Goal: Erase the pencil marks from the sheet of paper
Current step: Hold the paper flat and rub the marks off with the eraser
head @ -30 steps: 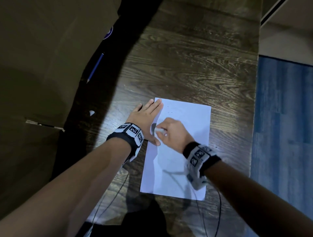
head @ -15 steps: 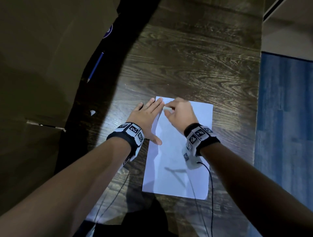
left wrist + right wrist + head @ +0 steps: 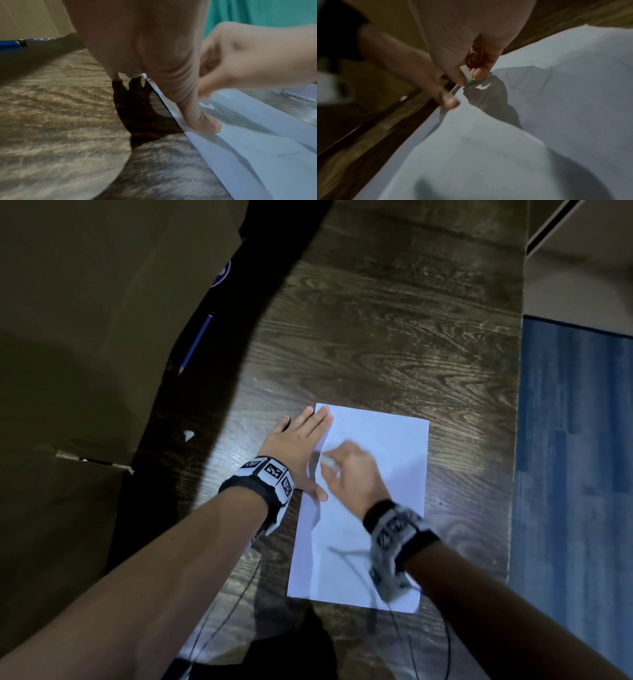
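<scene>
A white sheet of paper [image 3: 387,446] lies on the dark wooden table [image 3: 376,337]. My left hand [image 3: 301,440] lies flat with straight fingers across the sheet's left edge, and its thumb [image 3: 202,121] presses the paper [image 3: 257,142] down. My right hand [image 3: 349,474] pinches a small white eraser [image 3: 328,462] between thumb and fingertips and holds its tip on the sheet, close to the left hand's thumb. The right wrist view shows the eraser [image 3: 467,75] touching the paper [image 3: 573,81]. That hand is blurred. No pencil marks are plain to see.
A blue pencil [image 3: 195,344] lies in shadow at the table's left edge, beside a brown cardboard sheet [image 3: 85,337]. A small white scrap [image 3: 188,434] sits near it. Blue flooring [image 3: 575,440] runs past the table's right edge. Cables [image 3: 411,638] trail from my wrists.
My right hand with the eraser went from mid-sheet to the top left corner, then came back down toward me. The left hand has stayed flat on the paper's edge.
</scene>
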A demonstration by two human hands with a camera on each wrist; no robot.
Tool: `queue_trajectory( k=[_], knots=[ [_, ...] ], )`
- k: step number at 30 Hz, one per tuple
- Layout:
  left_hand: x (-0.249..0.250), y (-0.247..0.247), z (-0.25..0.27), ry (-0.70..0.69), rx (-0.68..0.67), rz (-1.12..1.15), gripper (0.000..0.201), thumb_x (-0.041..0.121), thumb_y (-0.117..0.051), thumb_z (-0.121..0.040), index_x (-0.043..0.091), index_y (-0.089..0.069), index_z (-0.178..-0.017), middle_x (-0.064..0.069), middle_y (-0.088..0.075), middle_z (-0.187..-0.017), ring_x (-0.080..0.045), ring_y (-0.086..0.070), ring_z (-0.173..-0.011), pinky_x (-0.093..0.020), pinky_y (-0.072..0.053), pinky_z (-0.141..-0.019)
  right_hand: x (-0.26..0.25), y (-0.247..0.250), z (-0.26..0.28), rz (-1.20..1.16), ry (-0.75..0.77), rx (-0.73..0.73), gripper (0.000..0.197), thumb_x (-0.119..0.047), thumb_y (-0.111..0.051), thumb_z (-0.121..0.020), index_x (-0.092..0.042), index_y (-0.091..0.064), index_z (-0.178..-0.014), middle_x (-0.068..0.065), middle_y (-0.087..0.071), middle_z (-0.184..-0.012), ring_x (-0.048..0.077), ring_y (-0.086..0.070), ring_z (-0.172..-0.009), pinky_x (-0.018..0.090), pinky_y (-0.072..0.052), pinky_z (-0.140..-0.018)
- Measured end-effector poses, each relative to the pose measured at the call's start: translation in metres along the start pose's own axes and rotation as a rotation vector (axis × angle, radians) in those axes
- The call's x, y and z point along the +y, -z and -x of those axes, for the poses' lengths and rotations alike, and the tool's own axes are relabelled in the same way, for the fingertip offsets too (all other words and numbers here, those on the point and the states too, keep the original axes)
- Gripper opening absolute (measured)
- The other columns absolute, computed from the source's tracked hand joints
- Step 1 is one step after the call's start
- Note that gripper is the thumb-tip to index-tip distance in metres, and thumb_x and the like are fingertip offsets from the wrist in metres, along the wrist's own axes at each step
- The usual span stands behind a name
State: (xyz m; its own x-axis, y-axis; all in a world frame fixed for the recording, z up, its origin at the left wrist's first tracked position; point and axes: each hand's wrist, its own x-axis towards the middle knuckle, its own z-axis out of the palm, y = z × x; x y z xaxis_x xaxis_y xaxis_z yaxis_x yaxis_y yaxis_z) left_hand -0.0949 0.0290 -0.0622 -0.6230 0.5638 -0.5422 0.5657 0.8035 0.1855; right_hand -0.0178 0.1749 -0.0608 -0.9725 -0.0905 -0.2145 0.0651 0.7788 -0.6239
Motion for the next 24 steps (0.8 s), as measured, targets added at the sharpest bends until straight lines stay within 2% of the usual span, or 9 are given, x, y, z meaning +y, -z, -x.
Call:
queue_trajectory(
  k=[2,4,8,12,14,16,18,20,24],
  knots=[
    [0.0,0.001,0.0,0.001,-0.008,0.0,0.146,0.079,-0.074,-0.06,0.021,0.016,-0.159,0.01,0.023,-0.165,-0.013,0.017,-0.153,-0.043,-0.001,-0.125,0.001,0.004,0.008,0.002,0.082,-0.124,0.018,-0.021,-0.054,-0.081,-0.031,-0.053,-0.066,0.0,-0.049,-0.076,0.023,-0.054,-0.069,0.04,-0.05,-0.066],
    [0.0,0.0,0.0,-0.003,-0.005,0.003,0.147,0.081,-0.074,-0.057,0.022,0.016,-0.159,0.011,0.022,-0.165,-0.013,0.017,-0.153,-0.043,0.0,-0.125,0.01,0.017,-0.02,0.081,0.107,-0.131,0.022,-0.02,-0.054,-0.084,-0.032,-0.047,-0.066,-0.001,-0.046,-0.076,0.026,-0.054,-0.07,0.042,-0.05,-0.067],
    [0.002,0.001,0.001,0.008,-0.01,-0.015,0.148,0.081,-0.074,-0.058,0.021,0.016,-0.159,0.009,0.022,-0.165,-0.015,0.017,-0.153,-0.045,-0.001,-0.125,0.024,0.022,-0.052,0.046,-0.135,0.176,0.017,-0.024,-0.053,-0.086,-0.018,-0.058,-0.071,0.002,-0.053,-0.083,0.024,-0.056,-0.073,0.037,-0.051,-0.065],
    [0.001,0.001,-0.001,-0.007,-0.005,-0.008,0.143,0.08,-0.075,-0.057,0.032,0.013,-0.159,0.009,0.023,-0.165,-0.017,0.018,-0.153,-0.047,-0.002,-0.124,0.004,0.003,0.005,0.008,0.042,0.004,0.031,-0.021,-0.052,-0.082,-0.033,-0.034,-0.059,-0.001,-0.044,-0.073,0.023,-0.051,-0.068,0.035,-0.045,-0.063],
    [0.001,0.001,-0.002,-0.019,-0.019,0.008,0.139,0.078,-0.076,-0.057,0.039,0.011,-0.158,0.008,0.024,-0.164,-0.017,0.019,-0.152,-0.048,-0.002,-0.124,0.011,0.013,-0.004,0.051,0.094,-0.11,0.023,-0.022,-0.052,-0.081,-0.032,-0.049,-0.061,0.001,-0.049,-0.072,0.024,-0.051,-0.068,0.037,-0.047,-0.065],
    [0.002,0.002,-0.001,-0.017,-0.021,0.004,0.138,0.077,-0.077,-0.058,0.038,0.009,-0.158,0.007,0.023,-0.165,-0.017,0.018,-0.153,-0.049,-0.003,-0.124,0.024,0.026,-0.037,0.107,0.03,-0.021,0.018,-0.025,-0.049,-0.082,-0.025,-0.065,-0.073,0.003,-0.055,-0.077,0.023,-0.055,-0.072,0.037,-0.05,-0.068],
    [0.003,0.003,-0.001,-0.01,-0.027,-0.008,0.14,0.077,-0.077,-0.058,0.034,0.011,-0.158,0.007,0.023,-0.165,-0.018,0.018,-0.153,-0.05,-0.004,-0.124,0.032,0.028,-0.052,0.039,-0.076,0.119,0.018,-0.023,-0.051,-0.082,-0.026,-0.063,-0.07,-0.001,-0.053,-0.076,0.018,-0.054,-0.07,0.033,-0.049,-0.065],
    [0.003,0.003,-0.002,-0.004,-0.025,-0.008,0.141,0.076,-0.078,-0.058,0.034,0.013,-0.158,0.008,0.024,-0.165,-0.018,0.019,-0.152,-0.051,-0.005,-0.124,0.022,0.014,-0.03,0.027,-0.112,0.154,0.024,-0.022,-0.055,-0.083,-0.028,-0.052,-0.061,-0.001,-0.05,-0.074,0.018,-0.051,-0.067,0.033,-0.046,-0.062],
    [0.003,0.002,-0.002,0.007,-0.03,-0.004,0.143,0.078,-0.078,-0.056,0.035,0.013,-0.158,0.01,0.024,-0.164,-0.016,0.019,-0.152,-0.051,-0.005,-0.124,0.012,0.001,0.02,-0.033,0.034,-0.045,0.017,-0.014,-0.06,-0.081,-0.017,-0.058,-0.065,0.002,-0.05,-0.07,0.021,-0.05,-0.066,0.036,-0.045,-0.063]
  ],
)
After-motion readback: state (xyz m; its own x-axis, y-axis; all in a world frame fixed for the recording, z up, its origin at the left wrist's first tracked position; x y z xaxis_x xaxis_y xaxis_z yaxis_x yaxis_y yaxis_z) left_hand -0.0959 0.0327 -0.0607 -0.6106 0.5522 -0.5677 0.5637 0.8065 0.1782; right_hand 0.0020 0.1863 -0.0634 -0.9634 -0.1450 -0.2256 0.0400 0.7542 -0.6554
